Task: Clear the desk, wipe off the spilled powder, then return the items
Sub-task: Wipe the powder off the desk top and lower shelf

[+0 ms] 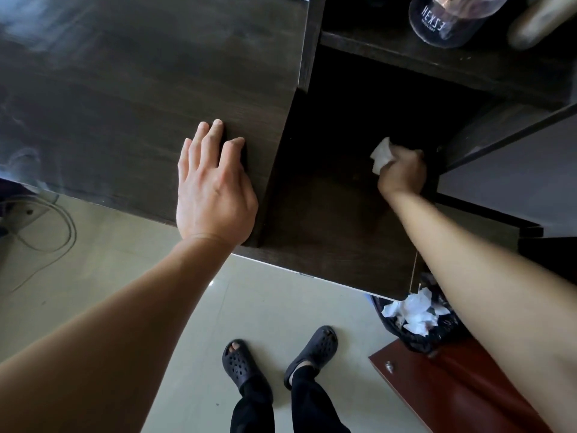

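Beside the dark wooden desk (125, 89), at its right end, a lower dark shelf surface (337, 220) steps down. Above that a shelf carries a clear glass bottle (443, 17) with white lettering. Under the desk's right front corner stands a bin lined with a black bag (437, 335), with crumpled white tissues (415, 314) on top. A red-brown board (452, 389) lies just in front of the bin. Pale cables (46, 226) loop on the tiled floor below the desk's left front edge. The person's feet, in dark perforated slippers (246, 364), stand well in front of the desk.

The left hand (215, 189) lies flat on the desk's right front corner, fingers straight and slightly spread. The right arm reaches past the desk's right end. The right hand (402, 173) is curled into a fist round a white tissue (382, 154), low over the shelf surface. The tissue is crumpled and sticks out from the thumb side. A whitish haze (25, 23) shows on the desk's far left; I cannot tell whether it is powder or glare.
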Motion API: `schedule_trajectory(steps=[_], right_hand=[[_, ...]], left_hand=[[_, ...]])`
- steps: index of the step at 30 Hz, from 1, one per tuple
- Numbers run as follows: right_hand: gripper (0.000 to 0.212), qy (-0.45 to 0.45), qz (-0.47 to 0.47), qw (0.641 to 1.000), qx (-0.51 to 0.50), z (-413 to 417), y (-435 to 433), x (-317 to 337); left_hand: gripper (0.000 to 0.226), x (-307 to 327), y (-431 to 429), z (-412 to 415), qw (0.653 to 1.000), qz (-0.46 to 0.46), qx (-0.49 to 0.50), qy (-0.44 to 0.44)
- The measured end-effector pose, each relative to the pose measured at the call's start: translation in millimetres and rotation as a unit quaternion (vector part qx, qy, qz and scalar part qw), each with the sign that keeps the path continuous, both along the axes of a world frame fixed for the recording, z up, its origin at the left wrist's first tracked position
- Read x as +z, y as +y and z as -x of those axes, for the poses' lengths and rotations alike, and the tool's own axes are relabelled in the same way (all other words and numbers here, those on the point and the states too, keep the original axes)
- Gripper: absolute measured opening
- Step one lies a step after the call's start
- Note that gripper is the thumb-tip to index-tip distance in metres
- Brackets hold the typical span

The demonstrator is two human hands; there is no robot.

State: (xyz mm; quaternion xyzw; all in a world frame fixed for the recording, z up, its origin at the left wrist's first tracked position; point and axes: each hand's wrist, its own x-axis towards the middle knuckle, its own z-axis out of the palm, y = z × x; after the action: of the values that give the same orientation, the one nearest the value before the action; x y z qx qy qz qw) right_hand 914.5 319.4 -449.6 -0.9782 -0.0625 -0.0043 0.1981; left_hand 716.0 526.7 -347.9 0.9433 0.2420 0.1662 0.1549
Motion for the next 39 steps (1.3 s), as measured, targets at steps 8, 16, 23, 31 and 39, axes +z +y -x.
schedule_trajectory(steps=[8,16,23,31,39], right_hand=[[0.046,0.088,-0.024,0.925,0.368,137,1,4],[0.030,0.033,0.001,0.998,0.061,39,19,1],[0.037,0.076,-0.046,0.983,0.162,185,99,-2],[0.027,0.188,-0.035,0.928,0.320,264,24,2],[0.044,0.086,0.016,0.992,0.090,201,-91,25]], left_hand=[[0.042,3,0,0,1.000,0.005,-0.001,0.004],[0.045,0,2,1,1.000,0.002,-0.013,0.009],[0.052,2,7,1,0.999,0.026,-0.021,0.019],[0.050,5,10,5,0.998,0.050,-0.043,0.011],[0.049,3,-8,24,0.993,0.031,-0.110,0.009]])
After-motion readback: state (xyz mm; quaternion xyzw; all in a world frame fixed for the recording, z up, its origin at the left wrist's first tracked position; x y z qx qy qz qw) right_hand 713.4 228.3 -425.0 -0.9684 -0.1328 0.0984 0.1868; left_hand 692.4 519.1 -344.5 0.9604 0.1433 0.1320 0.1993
